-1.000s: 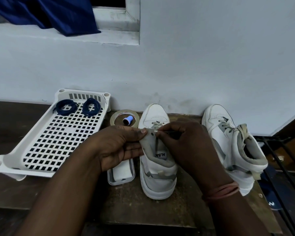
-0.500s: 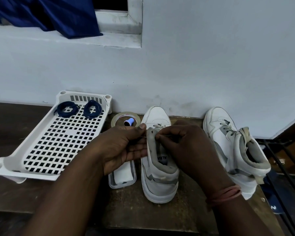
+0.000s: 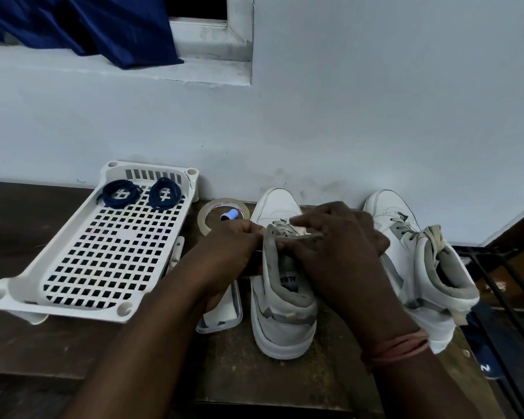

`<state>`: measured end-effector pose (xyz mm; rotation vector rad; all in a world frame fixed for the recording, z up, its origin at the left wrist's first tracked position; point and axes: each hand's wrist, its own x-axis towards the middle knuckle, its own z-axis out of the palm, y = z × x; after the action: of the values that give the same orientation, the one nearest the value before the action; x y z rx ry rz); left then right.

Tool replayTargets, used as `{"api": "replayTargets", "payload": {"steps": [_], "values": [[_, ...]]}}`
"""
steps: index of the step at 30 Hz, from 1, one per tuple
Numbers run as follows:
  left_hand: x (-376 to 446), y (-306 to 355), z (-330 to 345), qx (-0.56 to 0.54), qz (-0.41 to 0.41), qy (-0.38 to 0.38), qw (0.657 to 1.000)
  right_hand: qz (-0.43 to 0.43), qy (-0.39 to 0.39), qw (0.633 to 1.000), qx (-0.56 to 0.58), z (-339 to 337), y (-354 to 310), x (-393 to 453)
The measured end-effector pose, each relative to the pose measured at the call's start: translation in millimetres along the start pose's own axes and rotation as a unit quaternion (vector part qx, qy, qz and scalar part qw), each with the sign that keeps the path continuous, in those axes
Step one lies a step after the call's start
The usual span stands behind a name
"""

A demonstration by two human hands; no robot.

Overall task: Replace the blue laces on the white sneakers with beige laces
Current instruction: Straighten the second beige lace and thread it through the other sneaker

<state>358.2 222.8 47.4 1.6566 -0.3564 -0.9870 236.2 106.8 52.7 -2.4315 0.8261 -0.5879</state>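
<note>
Two white high-top sneakers stand on a dark wooden table, toes to the wall. At the collar of the left sneaker (image 3: 280, 316), my left hand (image 3: 230, 252) holds the left side of the opening. My right hand (image 3: 336, 246) pinches the beige lace (image 3: 280, 226) at the top eyelets; its fingers hide most of that lace. The right sneaker (image 3: 412, 267) stands apart, laced in beige with a knot at its tongue. Two coiled blue laces (image 3: 121, 193) (image 3: 165, 193) lie at the far end of a white perforated tray (image 3: 97, 252).
A tape roll (image 3: 208, 211) with a small blue cap (image 3: 231, 214) inside lies near the wall. A clear lidded box (image 3: 221, 313) sits under my left wrist. A black metal rack (image 3: 502, 285) stands off the table's right edge. Blue cloth (image 3: 82, 28) hangs from the sill.
My right hand has shifted up and its fingers have spread over the top eyelets. The camera has tipped slightly, so everything sits lower in the view.
</note>
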Motion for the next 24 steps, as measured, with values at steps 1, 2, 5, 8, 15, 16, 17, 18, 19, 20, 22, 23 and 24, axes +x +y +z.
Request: {"api": "replayTargets", "payload": {"steps": [1,2,5,8,15,16,17,18,19,20,22,23,24], "values": [[-1.6,3.4,0.0,-0.021,-0.01,0.013,1.0,0.025,-0.007,0.999,-0.019,-3.8,1.0,-0.2],[-1.9,6.9,-1.8,-0.056,-0.016,0.031,0.998,0.052,-0.023,0.998,-0.032,-9.0,1.8,0.2],[1.0,14.6,-21.3,-0.255,0.003,0.057,0.965,0.112,-0.056,0.992,0.002,-12.3,7.2,-0.6],[0.1,16.9,-45.1,-0.394,-0.003,0.029,0.918,0.12,-0.018,0.987,0.102,-3.9,9.0,-1.6],[-21.9,9.2,-56.5,0.155,0.006,-0.126,0.98,0.138,0.006,0.978,0.158,4.6,10.7,-2.2],[-22.2,8.4,-58.0,0.119,0.025,-0.129,0.984,0.137,0.005,0.978,0.159,5.0,11.6,-1.9],[-20.7,8.0,-60.0,0.071,0.048,-0.123,0.989,0.136,0.005,0.978,0.159,5.4,12.0,-1.5],[-17.1,6.8,-62.0,0.004,0.079,-0.12,0.99,0.135,0.004,0.978,0.162,5.9,13.0,-1.1],[-13.1,6.7,-62.3,-0.095,0.11,-0.115,0.983,0.133,0.004,0.977,0.164,6.6,13.9,-0.9],[-9.8,7.8,-61.1,-0.209,0.139,-0.114,0.961,0.131,0.005,0.977,0.167,7.6,15.0,-0.5],[-8.0,11.9,-60.8,-0.382,0.139,-0.094,0.909,0.132,0.009,0.977,0.166,8.7,16.0,-0.2],[-8.8,14.6,-62.1,-0.427,0.121,-0.096,0.891,0.135,0.011,0.977,0.167,8.9,16.4,-0.3],[-8.2,15.2,-65.6,-0.458,0.096,-0.11,0.877,0.136,0.014,0.976,0.17,9.6,17.1,-0.1]]}}
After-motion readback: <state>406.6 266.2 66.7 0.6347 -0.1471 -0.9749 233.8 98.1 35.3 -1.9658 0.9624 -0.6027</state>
